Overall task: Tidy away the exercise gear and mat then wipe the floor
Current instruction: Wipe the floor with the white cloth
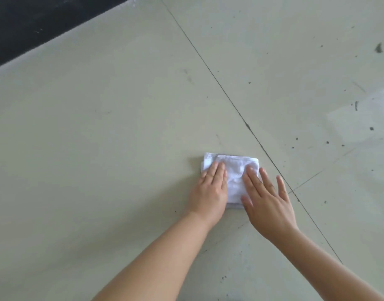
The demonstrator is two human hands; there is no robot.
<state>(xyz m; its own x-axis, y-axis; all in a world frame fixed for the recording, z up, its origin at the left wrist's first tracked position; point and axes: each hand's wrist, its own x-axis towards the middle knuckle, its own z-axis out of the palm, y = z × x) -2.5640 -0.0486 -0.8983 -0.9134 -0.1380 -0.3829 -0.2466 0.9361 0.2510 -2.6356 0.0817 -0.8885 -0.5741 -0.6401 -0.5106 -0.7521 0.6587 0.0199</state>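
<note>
A folded white cloth (234, 177) lies flat on the pale tiled floor (113, 131), just left of a dark grout line. My left hand (209, 191) rests palm-down on the cloth's left part, fingers together. My right hand (267, 200) lies flat with fingers spread, its index and thumb side on the cloth's right edge, the other fingers on the floor. Neither hand grips the cloth. No mat or exercise gear is visible.
A black strip (24, 25) runs along the top left corner, edging the floor. Dark specks and smudges (378, 48) dot the tiles to the right of the grout line (230, 101). A bright reflection (360, 118) sits at the right.
</note>
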